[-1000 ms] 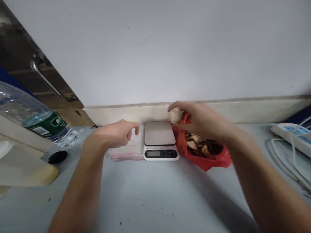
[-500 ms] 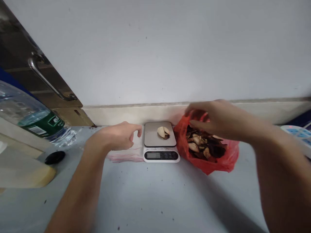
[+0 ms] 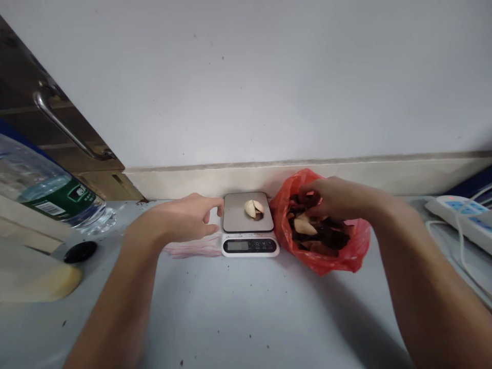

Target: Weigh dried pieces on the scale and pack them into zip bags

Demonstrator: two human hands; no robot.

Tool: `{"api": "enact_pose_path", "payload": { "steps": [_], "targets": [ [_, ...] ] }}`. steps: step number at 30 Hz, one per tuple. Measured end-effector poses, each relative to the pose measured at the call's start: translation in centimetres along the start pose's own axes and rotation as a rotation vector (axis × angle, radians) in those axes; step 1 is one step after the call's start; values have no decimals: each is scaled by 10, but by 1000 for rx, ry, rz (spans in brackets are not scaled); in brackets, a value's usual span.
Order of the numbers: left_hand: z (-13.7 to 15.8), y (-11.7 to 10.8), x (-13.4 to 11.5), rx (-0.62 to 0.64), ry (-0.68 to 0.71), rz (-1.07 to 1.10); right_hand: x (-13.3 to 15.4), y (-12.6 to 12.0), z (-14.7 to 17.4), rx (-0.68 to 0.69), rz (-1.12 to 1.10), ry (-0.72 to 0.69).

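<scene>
My left hand (image 3: 192, 218) hovers at the left side of a small digital kitchen scale (image 3: 250, 247), its thumb and forefinger apart and holding nothing. On the scale's metal plate lies a pale, curved dried slice (image 3: 254, 209) with a darker brown underside. My right hand (image 3: 326, 200) reaches into an open red plastic bag (image 3: 326, 264). Its curled fingers touch the dried brown slices inside, with a gap between thumb and forefinger; some fingertips are hidden. A pale slice (image 3: 305, 224) shows just below the thumb.
Clear plastic bags (image 3: 196, 247) lie flat left of the scale. Further left are a tilted water bottle (image 3: 65, 200), a black oval object (image 3: 80, 252) and a whitish container (image 3: 42, 277). A power strip (image 3: 461, 215) with a white cable sits right. The wall (image 3: 269, 92) rises behind.
My right hand has dropped from above the red bag's rim down among the slices, and a pale slice there has shifted. My left hand stays beside the scale. The view has moved slightly right.
</scene>
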State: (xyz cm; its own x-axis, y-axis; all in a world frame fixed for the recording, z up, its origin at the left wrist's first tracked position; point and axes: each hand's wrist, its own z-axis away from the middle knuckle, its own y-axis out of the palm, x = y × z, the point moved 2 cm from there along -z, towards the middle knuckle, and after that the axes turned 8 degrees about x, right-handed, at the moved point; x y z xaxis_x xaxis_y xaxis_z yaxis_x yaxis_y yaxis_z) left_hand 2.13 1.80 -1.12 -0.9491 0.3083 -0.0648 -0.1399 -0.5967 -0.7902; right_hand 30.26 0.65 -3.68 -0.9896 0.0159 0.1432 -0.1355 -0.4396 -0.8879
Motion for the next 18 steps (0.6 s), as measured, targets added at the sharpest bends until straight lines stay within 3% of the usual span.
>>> {"api": "enact_pose_path", "payload": {
  "steps": [4,9,13,18],
  "targets": [
    [0,0,1,-3,18,18,-1,-13,9,-44,22,-16],
    [0,1,6,10,-18,34,0,-22,25,-114,-102,-119],
    [1,0,5,15,-32,41,29,-19,29,-257,-198,-314],
    [4,-2,-2,37,-12,28,76,7,5,-217,-34,-407]
  ]
}}
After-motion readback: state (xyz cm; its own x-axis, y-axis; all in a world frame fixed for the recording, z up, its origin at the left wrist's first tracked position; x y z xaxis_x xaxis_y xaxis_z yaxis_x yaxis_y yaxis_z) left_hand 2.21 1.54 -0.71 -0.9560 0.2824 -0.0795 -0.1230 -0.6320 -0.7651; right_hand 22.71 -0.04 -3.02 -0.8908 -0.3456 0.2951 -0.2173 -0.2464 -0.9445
